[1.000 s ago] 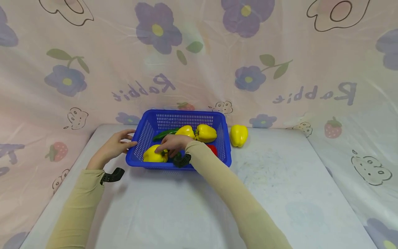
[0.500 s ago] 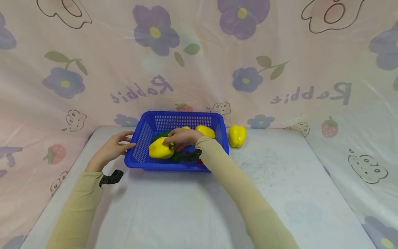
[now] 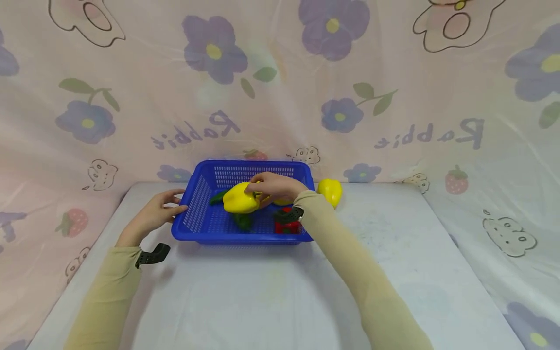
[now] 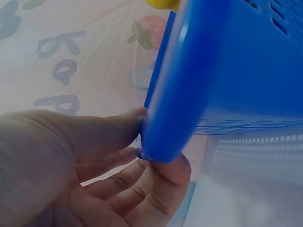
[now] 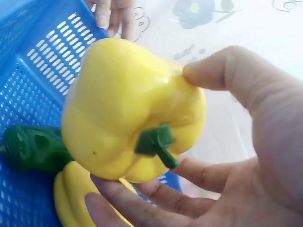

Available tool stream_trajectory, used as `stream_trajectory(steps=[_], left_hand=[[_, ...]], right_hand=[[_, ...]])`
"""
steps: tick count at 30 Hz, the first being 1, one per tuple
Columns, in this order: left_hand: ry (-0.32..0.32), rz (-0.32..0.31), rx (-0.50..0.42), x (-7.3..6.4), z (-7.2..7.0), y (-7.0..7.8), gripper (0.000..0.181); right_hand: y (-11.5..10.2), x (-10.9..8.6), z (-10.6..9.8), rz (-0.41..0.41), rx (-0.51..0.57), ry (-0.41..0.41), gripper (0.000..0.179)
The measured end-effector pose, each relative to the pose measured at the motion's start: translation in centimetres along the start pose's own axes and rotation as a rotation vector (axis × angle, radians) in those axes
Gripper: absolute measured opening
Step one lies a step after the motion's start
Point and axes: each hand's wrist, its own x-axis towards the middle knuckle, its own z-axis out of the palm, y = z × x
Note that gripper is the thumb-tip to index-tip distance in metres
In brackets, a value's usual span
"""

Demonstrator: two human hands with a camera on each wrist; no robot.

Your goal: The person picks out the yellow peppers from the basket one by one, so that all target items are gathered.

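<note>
My right hand [image 3: 282, 186] grips a yellow bell pepper [image 3: 238, 198] over the blue plastic basket [image 3: 240, 238]. In the right wrist view the thumb lies on one side of this bell pepper [image 5: 109, 104] and the fingers reach round beneath, its green stem facing the palm. My left hand [image 3: 153, 212] pinches the basket's left rim, thumb and fingers on either side of the rim [image 4: 182, 94] in the left wrist view. Inside the basket lie a long green pepper [image 5: 35, 149], another yellow bell pepper [image 5: 71, 194], a red pepper [image 3: 285, 226] and a dark green vegetable [image 3: 243, 222].
Outside the basket, right beside its right wall, a yellow bell pepper [image 3: 331, 192] rests on the white table [image 3: 245, 291]. A patterned curtain [image 3: 271, 97] hangs behind the table's back edge. My right forearm crosses over the basket's right rim.
My right hand has lifted the yellow bell pepper from the basket's front left corner and carried it up and rightward. The red pepper shows more fully. My left hand stays on the rim.
</note>
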Motion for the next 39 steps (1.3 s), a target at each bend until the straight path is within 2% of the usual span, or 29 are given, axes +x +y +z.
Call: stream_trajectory(steps=[6,14,20,24,32,39], left_hand=[[0.008,0.001,0.003,-0.3,0.1,0.0,0.062],[0.014,0.014,0.015,-0.4,0.2,-0.2,0.061],[0.019,0.012,0.022,-0.4,0.3,-0.2,0.060],[0.017,0.008,0.026,-0.3,0.3,-0.2,0.060],[0.017,0.006,0.010,-0.3,0.0,-0.4,0.062],[0.014,0.014,0.024,-0.5,-0.1,-0.5,0.061]], right_hand=[[-0.1,-1.7,-1.6,-0.023,-0.034,0.063,0.048],[0.6,-3.9,-3.4,-0.072,0.036,0.114,0.056],[1.7,-5.2,-4.6,-0.115,0.090,0.124,0.053],[2.1,-6.1,-5.2,-0.137,0.082,0.145,0.050],[2.7,-7.9,-6.2,-0.135,0.073,0.228,0.056],[3.9,-9.8,-7.5,-0.111,0.065,0.303,0.053]])
